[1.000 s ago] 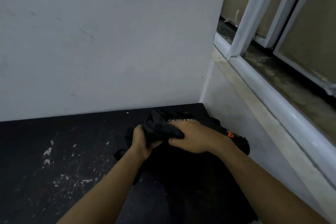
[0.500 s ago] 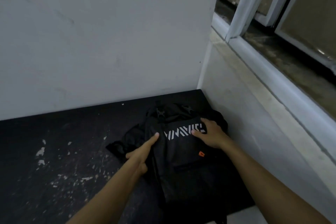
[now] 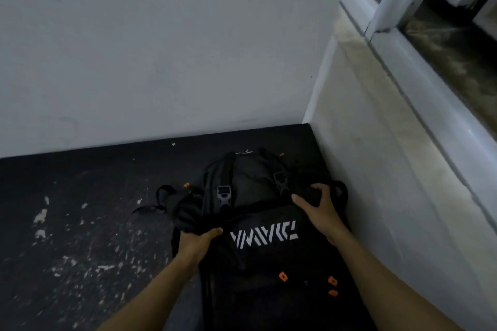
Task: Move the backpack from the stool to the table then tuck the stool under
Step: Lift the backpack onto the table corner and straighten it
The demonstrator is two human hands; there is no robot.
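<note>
A black backpack (image 3: 258, 258) with white lettering and small orange tabs lies flat on the black table (image 3: 80, 223), pushed into the far right corner. My left hand (image 3: 197, 240) grips the fabric on its left side, beside a bunched shoulder strap. My right hand (image 3: 318, 209) clutches the bag's upper right edge close to the side wall. Two buckled straps run over the top of the bag. The stool is out of view.
A white wall (image 3: 161, 48) stands along the table's back edge and a side wall (image 3: 376, 196) along its right. Above the side wall runs a window sill with a white frame (image 3: 430, 83). White paint flecks mark the tabletop at left.
The backpack went from a bunched heap under both hands to lying spread flat with its lettering up. My hands moved apart onto its left and upper right edges. The view dropped closer.
</note>
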